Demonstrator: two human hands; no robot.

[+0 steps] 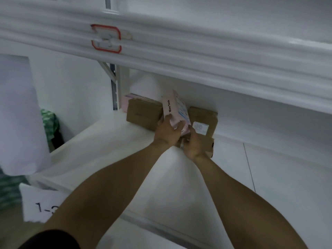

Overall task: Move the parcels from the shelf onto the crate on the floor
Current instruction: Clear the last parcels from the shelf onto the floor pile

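Head view, hands at the far end of the shelf. I read the pink box (lettered along its side) as the parcel in hand. It sits deep on the board, near the back wall, with its long axis running away from me. Its far end is tipped upward and its near end lies in the palms.

The left hand grips the near left corner, thumb on the lettered side and fingers curled over the top face. The right hand lies just beside it, lower and to the right. Its fingers reach the box's near right edge, but I cannot tell whether they clasp the box or the small brown carton beneath.

Two brown parcels stand against the wall behind, left and right of the box.

The crate is out of view, so the coming move is, in my judgement, a straight pull toward me along that axis, with the left hand leading.
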